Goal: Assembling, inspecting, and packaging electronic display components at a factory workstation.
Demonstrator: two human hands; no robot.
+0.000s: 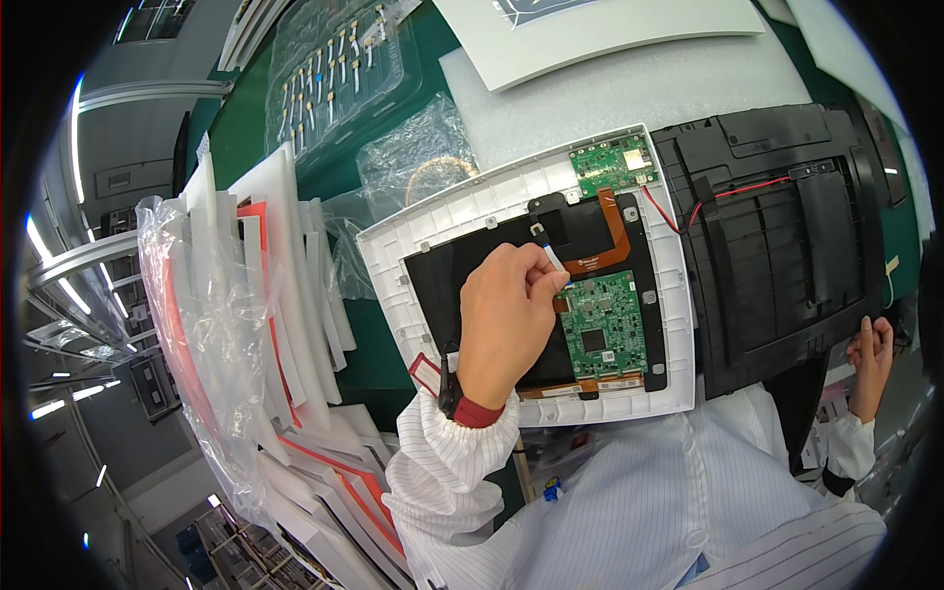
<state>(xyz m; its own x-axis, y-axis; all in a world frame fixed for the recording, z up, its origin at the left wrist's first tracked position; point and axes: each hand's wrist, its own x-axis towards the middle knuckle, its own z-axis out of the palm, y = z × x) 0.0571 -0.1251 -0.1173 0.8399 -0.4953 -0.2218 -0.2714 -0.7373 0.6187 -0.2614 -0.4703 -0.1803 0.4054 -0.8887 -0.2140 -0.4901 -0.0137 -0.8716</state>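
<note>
My left hand (511,315), with a dark red wrist strap, reaches over an open display unit with a white plastic frame (380,246). Its thumb and index finger are pinched on a short white flat cable (553,258) with a dark end. The fingertips are at the upper left corner of a green circuit board (608,324). A brown ribbon (618,231) links toward a smaller green board (610,165) at the top. My right hand (871,362) is beside the lower right corner of a black back cover (767,285), fingers stretched out; nothing shows in them.
Red and black wires (733,194) join the frame to the cover. A clear plastic tray (339,84) of small cables lies at the back left, with a clear bag (418,152) nearer. Foam-separated panels (290,285) stand at left; a white panel (600,44) lies on foam behind.
</note>
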